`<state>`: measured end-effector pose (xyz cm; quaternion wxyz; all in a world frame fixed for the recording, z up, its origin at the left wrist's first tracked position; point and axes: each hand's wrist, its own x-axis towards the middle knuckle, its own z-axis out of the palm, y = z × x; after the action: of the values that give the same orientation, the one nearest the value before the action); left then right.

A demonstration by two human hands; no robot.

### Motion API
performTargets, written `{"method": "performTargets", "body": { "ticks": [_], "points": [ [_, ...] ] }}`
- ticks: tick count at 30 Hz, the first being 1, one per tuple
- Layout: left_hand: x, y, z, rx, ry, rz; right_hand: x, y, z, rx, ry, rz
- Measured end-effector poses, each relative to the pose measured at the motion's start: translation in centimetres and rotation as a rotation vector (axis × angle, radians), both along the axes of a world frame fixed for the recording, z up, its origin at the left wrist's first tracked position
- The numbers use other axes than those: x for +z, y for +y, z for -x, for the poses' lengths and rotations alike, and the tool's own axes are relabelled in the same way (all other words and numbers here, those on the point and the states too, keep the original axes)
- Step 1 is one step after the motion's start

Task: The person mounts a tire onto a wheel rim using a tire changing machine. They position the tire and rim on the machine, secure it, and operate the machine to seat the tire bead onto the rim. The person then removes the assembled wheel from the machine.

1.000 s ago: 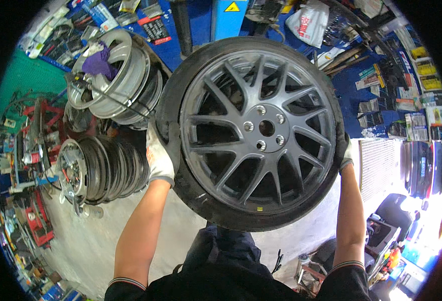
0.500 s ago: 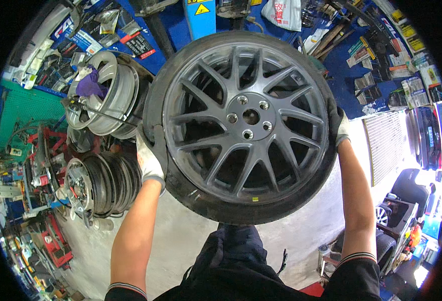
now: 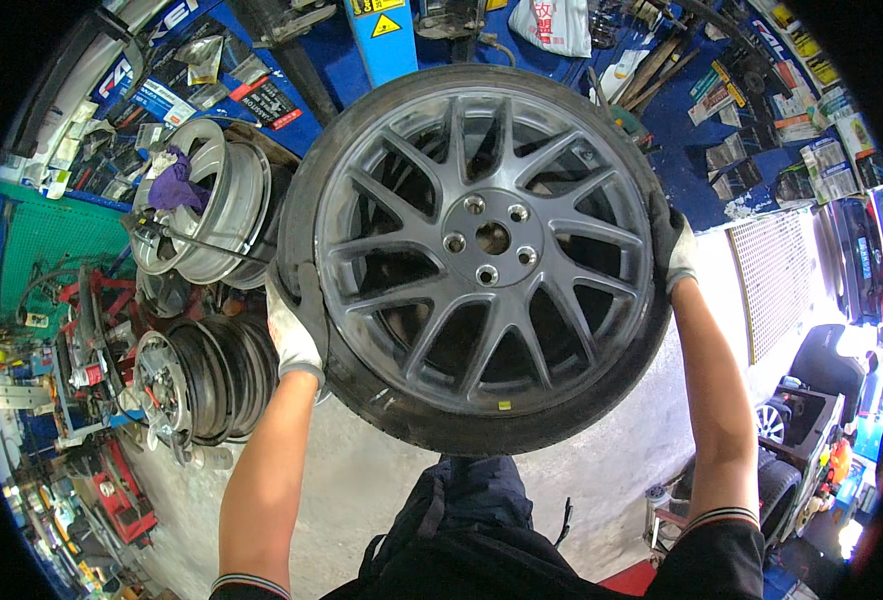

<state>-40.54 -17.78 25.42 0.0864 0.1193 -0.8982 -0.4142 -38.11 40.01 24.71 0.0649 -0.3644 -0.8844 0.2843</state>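
A large car wheel (image 3: 496, 206), a dark grey multi-spoke alloy rim with a low black tyre (image 3: 441, 432) around it, fills the middle of the head view with its face toward me. My left hand (image 3: 296, 322), in a white and dark grey work glove, is closed on the tyre's left edge, its dark thumb lying over the sidewall. On the opposite edge my right hand (image 3: 673, 247), gloved alike, grips the tyre too; its fingertips are partly hidden behind the rubber. A small yellow mark (image 3: 504, 406) shows at the rim's lower edge.
Bare rims (image 3: 223, 205), one with a purple cloth (image 3: 176, 185), and dark steel wheels (image 3: 223, 378) stand at left. Beyond my wheel are a blue post (image 3: 379, 45) and a cluttered blue bench (image 3: 676, 165). A red jack (image 3: 121, 495) sits lower left; a cart (image 3: 806, 425) stands at right.
The wheel has shifted slightly left and down in view, with both hands still on it. The surroundings have also shifted a little in the picture.
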Motion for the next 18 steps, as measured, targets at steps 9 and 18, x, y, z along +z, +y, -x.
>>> {"method": "performTargets", "body": {
  "ticks": [9, 18],
  "points": [
    [0.2, -0.1, -0.1, 0.020, -0.068, 0.003, 1.4, -1.0, -0.7, 0.003, 0.050, -0.008],
    [-1.5, -1.8, 0.2, 0.010, -0.043, 0.026, 2.6, -1.6, -0.2, 0.021, 0.061, 0.027]
  ]
}}
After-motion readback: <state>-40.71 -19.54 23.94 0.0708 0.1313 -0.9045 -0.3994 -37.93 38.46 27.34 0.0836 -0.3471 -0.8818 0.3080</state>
